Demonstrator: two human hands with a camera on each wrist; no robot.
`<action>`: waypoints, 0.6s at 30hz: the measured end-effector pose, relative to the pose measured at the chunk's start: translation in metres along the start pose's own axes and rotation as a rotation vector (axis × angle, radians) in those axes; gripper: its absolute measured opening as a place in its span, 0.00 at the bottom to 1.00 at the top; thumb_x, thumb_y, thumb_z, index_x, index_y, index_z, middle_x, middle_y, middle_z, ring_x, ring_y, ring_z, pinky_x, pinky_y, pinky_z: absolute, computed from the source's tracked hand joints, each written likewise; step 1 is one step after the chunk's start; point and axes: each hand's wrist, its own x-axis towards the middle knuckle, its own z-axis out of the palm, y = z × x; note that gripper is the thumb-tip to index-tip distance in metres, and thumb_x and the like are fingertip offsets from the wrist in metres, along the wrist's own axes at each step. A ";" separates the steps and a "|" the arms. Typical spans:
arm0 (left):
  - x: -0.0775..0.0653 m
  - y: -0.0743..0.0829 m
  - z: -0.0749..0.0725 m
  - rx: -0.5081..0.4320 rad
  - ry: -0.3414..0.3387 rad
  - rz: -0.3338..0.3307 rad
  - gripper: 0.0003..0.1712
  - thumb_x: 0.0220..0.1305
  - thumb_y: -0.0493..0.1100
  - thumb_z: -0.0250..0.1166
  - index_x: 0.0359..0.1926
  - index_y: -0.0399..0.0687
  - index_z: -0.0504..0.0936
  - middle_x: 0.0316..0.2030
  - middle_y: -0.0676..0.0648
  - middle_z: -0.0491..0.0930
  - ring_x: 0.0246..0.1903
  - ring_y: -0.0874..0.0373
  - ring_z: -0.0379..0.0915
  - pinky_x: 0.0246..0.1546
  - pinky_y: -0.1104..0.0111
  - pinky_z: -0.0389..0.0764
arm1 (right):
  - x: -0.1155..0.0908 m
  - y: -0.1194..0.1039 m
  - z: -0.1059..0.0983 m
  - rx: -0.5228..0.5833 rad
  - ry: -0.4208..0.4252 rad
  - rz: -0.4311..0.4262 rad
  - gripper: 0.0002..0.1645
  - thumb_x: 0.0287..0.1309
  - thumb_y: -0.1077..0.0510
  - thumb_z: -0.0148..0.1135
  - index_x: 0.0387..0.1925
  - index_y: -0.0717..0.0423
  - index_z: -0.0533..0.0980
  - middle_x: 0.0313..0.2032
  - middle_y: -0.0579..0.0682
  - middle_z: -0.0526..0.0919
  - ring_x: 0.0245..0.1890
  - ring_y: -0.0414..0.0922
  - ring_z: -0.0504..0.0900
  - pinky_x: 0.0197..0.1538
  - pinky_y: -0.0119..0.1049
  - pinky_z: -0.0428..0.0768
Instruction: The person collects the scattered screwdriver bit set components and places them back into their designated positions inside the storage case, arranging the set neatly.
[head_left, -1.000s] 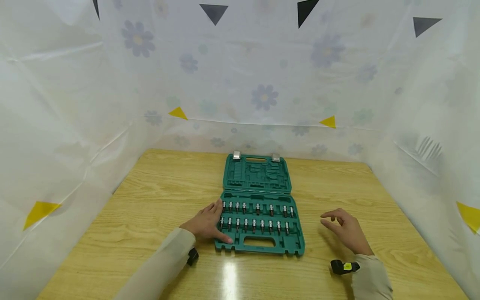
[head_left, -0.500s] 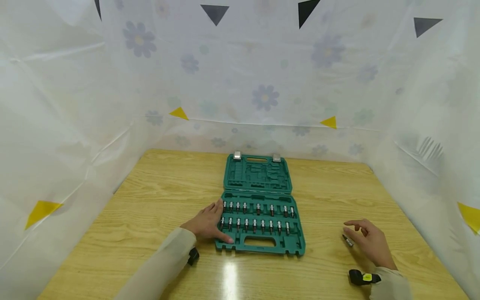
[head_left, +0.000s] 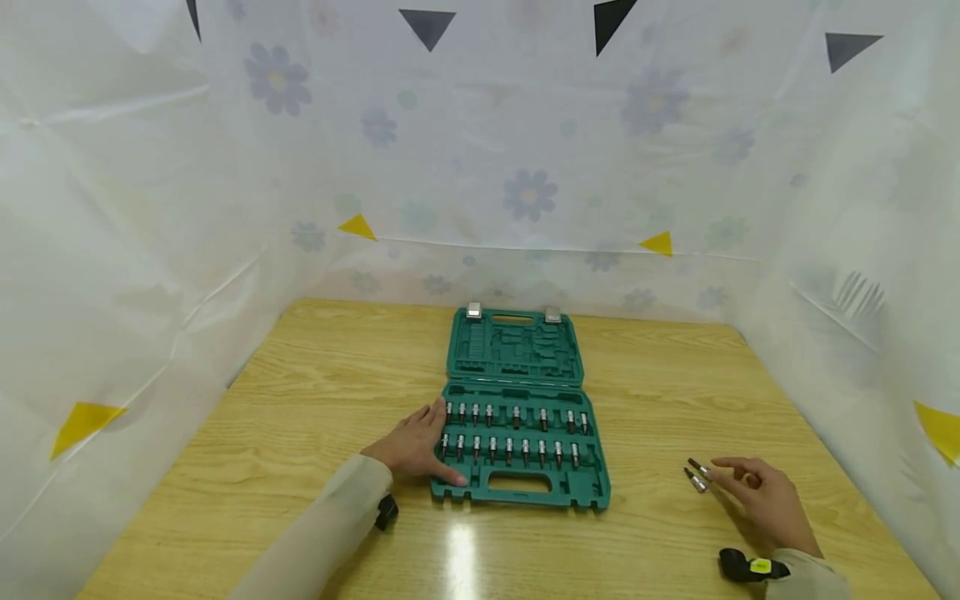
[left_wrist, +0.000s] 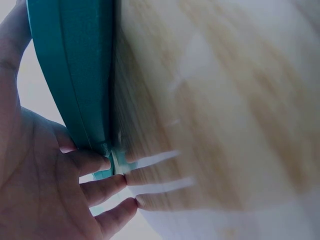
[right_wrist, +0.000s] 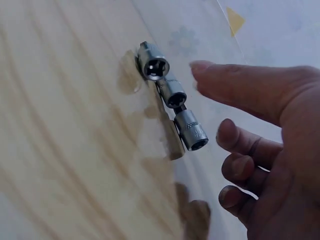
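Note:
A green socket case [head_left: 525, 479] lies unfolded on the table, two rows of silver bit sockets [head_left: 508, 451] in its near half. My left hand [head_left: 408, 446] rests against its left edge, thumb on the front corner. In the left wrist view, fingertips [left_wrist: 117, 182] touch the tabletop beside the case wall [left_wrist: 80, 65]. To the right, two loose bit sockets [head_left: 694, 480] show beside my right hand [head_left: 765, 500]. Its wrist view has three bit sockets [right_wrist: 190, 131] in a line, apart from the thumb and loosely bent fingers. The hand covers the third in the head view.
The case lid [head_left: 514, 346] stands unfolded towards the back, its moulded slots bare, with two metal latches [head_left: 474, 311] at the top. Pale flowered sheeting [head_left: 480, 167] encloses the wooden table [head_left: 337, 358] at the back and both sides.
My right hand has drawn right and towards the front edge, and loose bit sockets have come into view beside it. My left hand and the case have stayed put.

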 end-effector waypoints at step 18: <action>0.001 -0.001 0.001 0.000 0.006 -0.008 0.76 0.44 0.75 0.68 0.75 0.37 0.36 0.75 0.39 0.35 0.73 0.40 0.36 0.69 0.47 0.47 | 0.002 0.010 -0.002 -0.064 -0.041 0.075 0.27 0.61 0.45 0.65 0.50 0.65 0.80 0.33 0.50 0.81 0.26 0.39 0.72 0.30 0.35 0.74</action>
